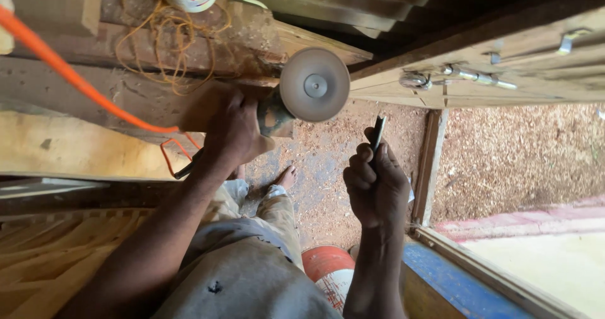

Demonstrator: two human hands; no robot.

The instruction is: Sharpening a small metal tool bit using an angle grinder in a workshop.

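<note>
Angle grinder (277,111) with a round grey disc (314,84) facing the camera sits in the grip of a person's left hand (232,132), whose fingers are wrapped tight around the tool's body just behind the disc. An orange power cord (69,76) runs from the upper left corner down to the tool, passing over a rough wooden table (94,95) dusted with sawdust, where loops of thin yellow cord (165,35) lie tangled. The grinder hangs at the table's front edge, above a floor (328,168) covered in sawdust.

To the right, the person's right hand (376,183) is curled closed around a slim dark metal tool (378,132), its tip standing up out of the fist and pointing toward the disc; tool and disc are near each other but apart.

Below the hands, the person's grey trousers (246,275) and one bare foot (287,177) show against the floor. A red and white cylinder (328,272) stands beside the right forearm. A wooden door (504,60) with a metal bolt (469,75) stretches across the upper right, and a blue-painted board (454,281) edges the lower right corner. Pale wooden planks (63,149) lie at the left.
</note>
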